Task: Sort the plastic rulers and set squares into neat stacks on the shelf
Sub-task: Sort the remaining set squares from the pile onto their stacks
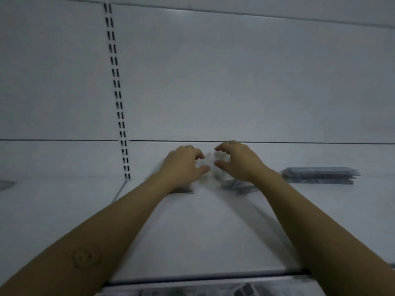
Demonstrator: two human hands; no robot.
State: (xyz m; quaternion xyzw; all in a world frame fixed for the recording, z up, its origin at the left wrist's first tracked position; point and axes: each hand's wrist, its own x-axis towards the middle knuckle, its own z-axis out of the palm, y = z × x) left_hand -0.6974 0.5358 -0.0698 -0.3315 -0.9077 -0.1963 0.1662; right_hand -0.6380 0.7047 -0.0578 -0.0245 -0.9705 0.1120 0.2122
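At the shelf [203, 231], left hand [183, 163] and right hand [239, 161] pinch blurred clear plastic pieces [208, 160]. Squaring their edges first should help.

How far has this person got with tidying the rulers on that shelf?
Done: one tidy stack sits on the shelf to the right. In hand: the left hand and right hand seem to pinch a blurred clear plastic piece between them. Left: the smaller dark piles under the hands look loose, and a dark patch at the far left is too blurred to identify.
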